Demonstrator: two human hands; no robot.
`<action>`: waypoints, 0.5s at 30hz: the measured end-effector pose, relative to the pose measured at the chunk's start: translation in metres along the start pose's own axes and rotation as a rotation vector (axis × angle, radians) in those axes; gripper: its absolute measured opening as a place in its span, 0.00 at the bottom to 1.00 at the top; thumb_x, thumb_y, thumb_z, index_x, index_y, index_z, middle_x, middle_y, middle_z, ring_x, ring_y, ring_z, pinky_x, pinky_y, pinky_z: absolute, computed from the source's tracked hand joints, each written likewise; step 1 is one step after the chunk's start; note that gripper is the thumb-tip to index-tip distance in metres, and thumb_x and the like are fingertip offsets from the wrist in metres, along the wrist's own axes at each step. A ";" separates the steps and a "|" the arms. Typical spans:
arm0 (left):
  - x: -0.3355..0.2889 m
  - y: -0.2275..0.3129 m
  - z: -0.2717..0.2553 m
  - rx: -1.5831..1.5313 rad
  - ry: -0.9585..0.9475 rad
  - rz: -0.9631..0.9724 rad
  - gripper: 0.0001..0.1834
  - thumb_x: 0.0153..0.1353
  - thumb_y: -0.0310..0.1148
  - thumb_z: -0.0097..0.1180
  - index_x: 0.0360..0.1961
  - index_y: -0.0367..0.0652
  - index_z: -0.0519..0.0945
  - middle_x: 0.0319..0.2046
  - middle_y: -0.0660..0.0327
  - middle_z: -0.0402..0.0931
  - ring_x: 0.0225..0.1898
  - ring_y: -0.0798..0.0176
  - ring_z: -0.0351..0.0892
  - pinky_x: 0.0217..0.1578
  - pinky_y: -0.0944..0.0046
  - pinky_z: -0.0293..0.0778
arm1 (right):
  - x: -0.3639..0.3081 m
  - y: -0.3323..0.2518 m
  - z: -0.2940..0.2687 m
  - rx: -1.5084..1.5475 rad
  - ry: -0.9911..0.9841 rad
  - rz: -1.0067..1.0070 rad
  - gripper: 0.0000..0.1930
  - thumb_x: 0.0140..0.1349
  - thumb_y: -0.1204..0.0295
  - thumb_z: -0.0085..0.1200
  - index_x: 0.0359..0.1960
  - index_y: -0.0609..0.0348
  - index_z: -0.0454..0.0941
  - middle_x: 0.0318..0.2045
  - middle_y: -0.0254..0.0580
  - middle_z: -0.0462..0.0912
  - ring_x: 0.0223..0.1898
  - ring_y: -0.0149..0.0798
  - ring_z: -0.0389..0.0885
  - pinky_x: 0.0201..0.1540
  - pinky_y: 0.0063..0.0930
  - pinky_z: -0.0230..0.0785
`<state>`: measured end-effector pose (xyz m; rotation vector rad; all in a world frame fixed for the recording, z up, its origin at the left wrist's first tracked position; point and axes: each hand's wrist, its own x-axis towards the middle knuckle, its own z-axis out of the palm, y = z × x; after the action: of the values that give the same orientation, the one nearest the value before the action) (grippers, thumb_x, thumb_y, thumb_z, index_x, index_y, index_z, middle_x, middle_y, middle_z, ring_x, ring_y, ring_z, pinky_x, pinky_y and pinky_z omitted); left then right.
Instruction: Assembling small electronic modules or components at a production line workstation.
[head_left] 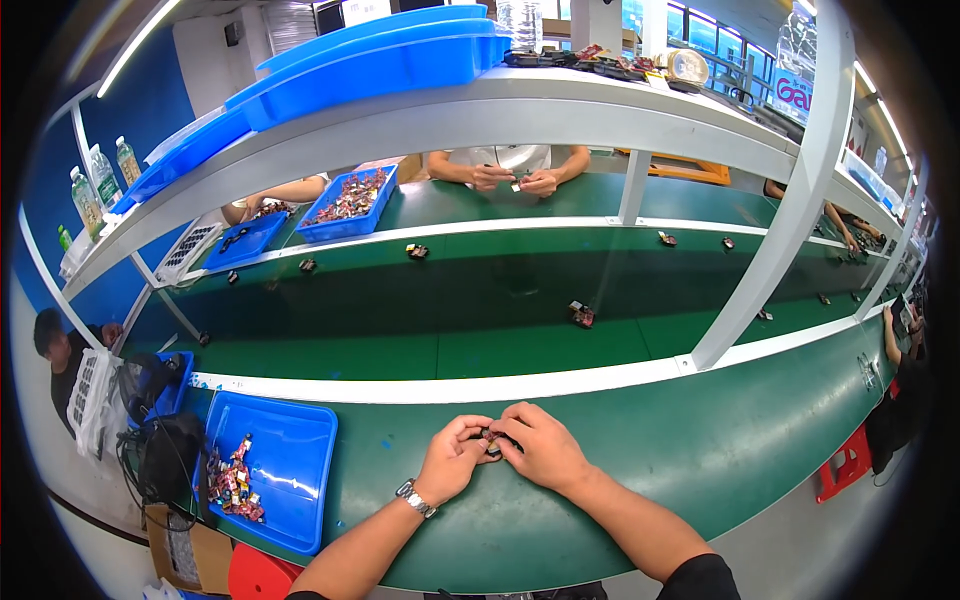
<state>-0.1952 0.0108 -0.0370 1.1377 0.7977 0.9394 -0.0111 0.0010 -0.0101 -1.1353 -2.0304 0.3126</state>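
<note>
Both my hands meet over the green worktop (640, 440), closed around one small electronic part (491, 446) with dark, reddish and pale bits showing. My left hand (452, 460), with a metal watch on its wrist, pinches the part from the left. From the right, the fingers of my right hand (540, 447) press on it and cover much of it. Left of my hands stands a blue tray (300, 440) holding a heap of small red, white and dark parts (235, 482).
Beyond a white rail (450, 391) runs a green conveyor belt (400, 320) with scattered parts such as this one (581, 314). A white post (770, 200) rises at right to a shelf with blue trays (370, 70). Across the belt, a co-worker's hands (515, 181) hold something small. Black cables (165, 450) lie at left.
</note>
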 end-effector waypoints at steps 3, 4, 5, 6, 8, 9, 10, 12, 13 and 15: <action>-0.001 0.000 -0.002 0.010 -0.005 0.001 0.15 0.68 0.18 0.45 0.55 0.32 0.69 0.50 0.54 0.75 0.49 0.64 0.79 0.51 0.63 0.81 | 0.000 -0.002 0.001 -0.022 -0.005 -0.018 0.11 0.51 0.77 0.64 0.38 0.56 0.82 0.38 0.38 0.79 0.40 0.42 0.80 0.40 0.33 0.76; -0.001 0.000 -0.001 0.011 -0.002 0.001 0.15 0.68 0.18 0.45 0.55 0.32 0.69 0.50 0.54 0.74 0.49 0.64 0.79 0.51 0.63 0.82 | 0.000 -0.003 0.000 -0.038 -0.008 -0.034 0.11 0.51 0.78 0.64 0.38 0.57 0.82 0.38 0.38 0.79 0.40 0.42 0.80 0.41 0.34 0.76; -0.001 -0.001 -0.001 0.010 -0.001 0.002 0.15 0.68 0.18 0.45 0.55 0.32 0.69 0.50 0.54 0.74 0.49 0.64 0.79 0.51 0.63 0.82 | 0.000 -0.002 -0.001 -0.039 -0.009 -0.034 0.11 0.51 0.78 0.64 0.38 0.57 0.82 0.38 0.38 0.79 0.40 0.42 0.80 0.41 0.34 0.76; -0.001 -0.001 -0.001 0.005 -0.003 0.003 0.15 0.68 0.17 0.45 0.55 0.32 0.69 0.50 0.54 0.74 0.49 0.64 0.80 0.50 0.63 0.82 | 0.000 -0.001 -0.002 -0.021 -0.013 -0.043 0.11 0.51 0.79 0.63 0.37 0.57 0.82 0.38 0.38 0.79 0.40 0.43 0.80 0.41 0.34 0.76; -0.001 -0.002 -0.001 0.000 -0.003 0.004 0.15 0.68 0.17 0.45 0.55 0.32 0.69 0.50 0.54 0.74 0.48 0.64 0.80 0.50 0.63 0.82 | 0.001 0.000 -0.003 -0.001 -0.018 -0.053 0.10 0.51 0.79 0.63 0.37 0.57 0.81 0.38 0.38 0.79 0.40 0.43 0.80 0.41 0.34 0.76; -0.001 -0.002 -0.002 -0.004 -0.005 0.003 0.15 0.68 0.17 0.45 0.55 0.32 0.69 0.49 0.54 0.74 0.48 0.64 0.80 0.50 0.63 0.82 | 0.001 0.001 -0.003 0.015 -0.032 -0.050 0.10 0.51 0.80 0.62 0.37 0.57 0.82 0.38 0.38 0.79 0.40 0.43 0.79 0.41 0.34 0.76; -0.001 -0.003 -0.003 -0.008 -0.010 0.001 0.15 0.68 0.17 0.45 0.55 0.32 0.69 0.49 0.54 0.74 0.48 0.64 0.80 0.50 0.63 0.82 | 0.002 0.001 -0.003 0.030 -0.045 -0.045 0.10 0.51 0.81 0.62 0.36 0.57 0.82 0.38 0.38 0.79 0.40 0.43 0.79 0.41 0.34 0.76; -0.001 -0.002 -0.003 -0.007 -0.009 0.005 0.15 0.68 0.17 0.45 0.55 0.32 0.69 0.50 0.54 0.74 0.48 0.64 0.80 0.50 0.63 0.82 | 0.003 0.002 -0.004 0.036 -0.043 -0.060 0.10 0.52 0.81 0.61 0.36 0.57 0.82 0.37 0.38 0.79 0.40 0.43 0.80 0.41 0.34 0.75; -0.001 -0.003 -0.003 -0.006 -0.009 0.008 0.15 0.68 0.17 0.45 0.55 0.32 0.69 0.50 0.54 0.74 0.48 0.63 0.80 0.51 0.63 0.82 | 0.003 0.002 -0.005 0.041 -0.042 -0.072 0.09 0.53 0.81 0.61 0.36 0.56 0.83 0.36 0.38 0.80 0.39 0.43 0.80 0.40 0.34 0.75; 0.000 -0.003 -0.002 -0.007 -0.012 0.004 0.15 0.68 0.17 0.44 0.55 0.32 0.69 0.50 0.53 0.74 0.49 0.63 0.80 0.51 0.63 0.82 | 0.001 0.007 0.000 0.093 -0.012 -0.046 0.09 0.54 0.81 0.61 0.37 0.56 0.83 0.35 0.39 0.80 0.39 0.43 0.80 0.40 0.34 0.75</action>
<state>-0.1971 0.0111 -0.0401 1.1386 0.7822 0.9367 -0.0075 0.0062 -0.0133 -1.0311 -2.0279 0.3871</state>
